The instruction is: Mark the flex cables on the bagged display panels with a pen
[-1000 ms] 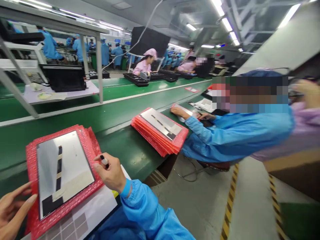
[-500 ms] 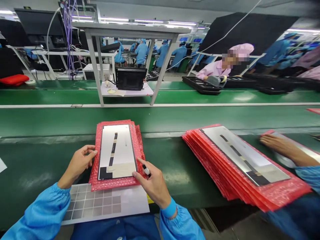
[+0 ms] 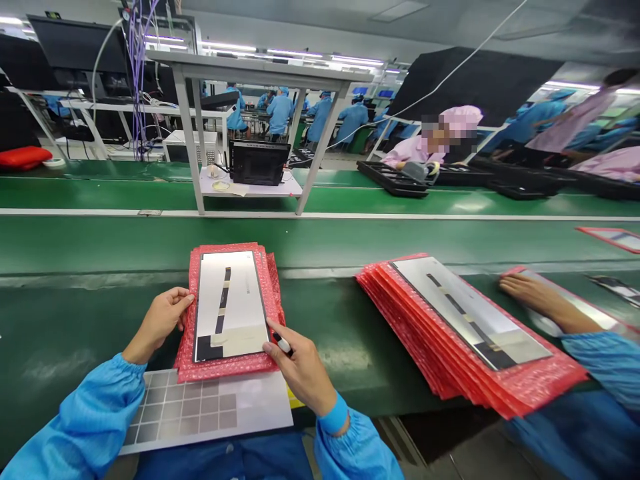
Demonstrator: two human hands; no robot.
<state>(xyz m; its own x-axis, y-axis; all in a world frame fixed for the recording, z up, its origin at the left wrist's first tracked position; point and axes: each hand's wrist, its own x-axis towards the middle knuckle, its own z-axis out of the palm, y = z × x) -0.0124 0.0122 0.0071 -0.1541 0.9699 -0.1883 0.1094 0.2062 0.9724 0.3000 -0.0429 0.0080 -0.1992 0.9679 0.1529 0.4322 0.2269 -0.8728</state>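
While the left hand [image 3: 159,319] and right hand [image 3: 300,368] sit apart, a silver panel [image 3: 230,300] on red bubble wrap [image 3: 227,368] runs lengthwise between them, the right pinching a white marker [image 3: 283,345] by its corner.

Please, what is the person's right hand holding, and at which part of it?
The right hand holds a white-and-black marker pen around its barrel, between thumb and fingers; part of the pen is hidden in the hand.
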